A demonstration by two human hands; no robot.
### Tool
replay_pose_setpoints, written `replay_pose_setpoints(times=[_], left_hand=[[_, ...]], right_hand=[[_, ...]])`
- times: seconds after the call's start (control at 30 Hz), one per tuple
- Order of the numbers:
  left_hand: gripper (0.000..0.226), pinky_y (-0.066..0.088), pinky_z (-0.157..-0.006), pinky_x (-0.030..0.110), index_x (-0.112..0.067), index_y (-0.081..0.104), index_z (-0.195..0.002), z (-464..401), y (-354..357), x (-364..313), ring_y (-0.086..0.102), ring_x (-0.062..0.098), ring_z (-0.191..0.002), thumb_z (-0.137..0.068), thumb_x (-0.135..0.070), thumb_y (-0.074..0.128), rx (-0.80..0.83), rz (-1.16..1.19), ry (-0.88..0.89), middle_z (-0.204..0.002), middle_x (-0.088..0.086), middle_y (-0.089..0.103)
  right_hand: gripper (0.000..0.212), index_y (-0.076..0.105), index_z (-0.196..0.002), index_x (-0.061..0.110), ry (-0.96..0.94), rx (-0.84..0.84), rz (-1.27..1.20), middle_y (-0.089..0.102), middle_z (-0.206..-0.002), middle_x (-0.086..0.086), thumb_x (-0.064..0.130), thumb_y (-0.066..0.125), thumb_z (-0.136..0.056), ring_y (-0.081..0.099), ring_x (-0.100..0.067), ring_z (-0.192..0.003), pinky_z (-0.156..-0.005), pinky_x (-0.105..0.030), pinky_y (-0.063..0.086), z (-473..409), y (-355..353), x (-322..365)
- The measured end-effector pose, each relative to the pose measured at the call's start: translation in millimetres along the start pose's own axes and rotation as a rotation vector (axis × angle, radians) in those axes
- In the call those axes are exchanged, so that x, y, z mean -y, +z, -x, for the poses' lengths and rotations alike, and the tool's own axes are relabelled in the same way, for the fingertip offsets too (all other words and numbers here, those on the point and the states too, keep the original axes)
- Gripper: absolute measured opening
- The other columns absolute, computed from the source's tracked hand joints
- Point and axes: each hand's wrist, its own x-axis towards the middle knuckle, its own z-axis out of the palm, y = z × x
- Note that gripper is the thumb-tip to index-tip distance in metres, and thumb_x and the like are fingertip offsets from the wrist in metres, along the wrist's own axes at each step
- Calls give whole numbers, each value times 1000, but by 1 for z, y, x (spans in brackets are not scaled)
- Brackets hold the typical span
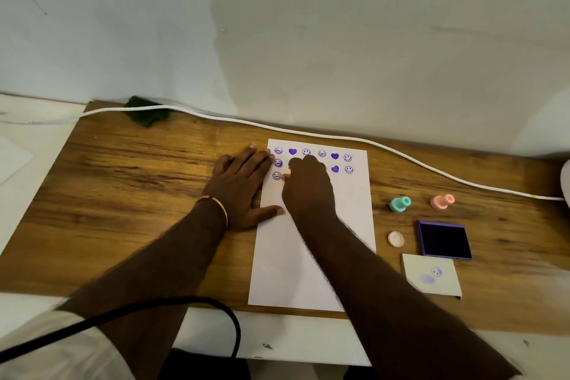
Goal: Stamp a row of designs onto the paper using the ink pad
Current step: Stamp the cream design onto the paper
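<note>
Third-row stamping: right hand (308,187) bunched on a hidden stamp beside the laughing-face print (276,176), left hand (239,187) flat, fingers spread, steadying paper (311,274); next, straight lift, re-ink at ink pad (445,240).

Brown wood-grain tabletop (129,182) is carrying a white paper sheet (348,225) at centre. Lying right of it: teal plastic stamp (400,203), pink plastic stamp (442,202), round pale cap (396,239), open purple ink pad (444,240), white ink-smudged lid (431,275). White cable (401,152) is running along the back edge, dark green scrap (147,112) sitting at back left.
</note>
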Motion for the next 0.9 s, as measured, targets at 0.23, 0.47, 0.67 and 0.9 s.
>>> replay_pose_setpoints(times=[0.23,0.47,0.67,0.9], left_hand=[[105,15,-115,48,-20,16,-153,0,1,-1,8,23,-149,-74,-88,20,-5,5,-1,-161,-1,16],[105,16,-114,49,-20,16,-153,-1,0,-1,8,23,-148,-73,-89,20,8,4,-3,-161,0,17],[105,17,-114,49,-20,17,-153,0,1,0,10,23,-148,-73,-88,16,-3,7,-1,-160,0,18],[105,17,-114,50,-19,18,-153,0,2,0,11,24,-148,-73,-88,17,-6,9,-3,-160,0,19]], right_hand=[[29,57,-123,11,8,17,-17,55,-122,-12,20,55,-96,53,-27,-112,-92,-34,43,-3,-3,-2],[29,57,-123,11,5,23,-37,55,-122,-12,19,56,-95,53,-28,-112,-93,-35,42,-5,-3,-4],[28,57,-124,12,-7,-8,-22,55,-121,-11,20,55,-96,53,-26,-110,-90,-32,43,0,2,-5],[27,55,-124,12,-54,-8,35,55,-123,-10,20,51,-98,52,-26,-112,-91,-32,43,2,1,-3]])
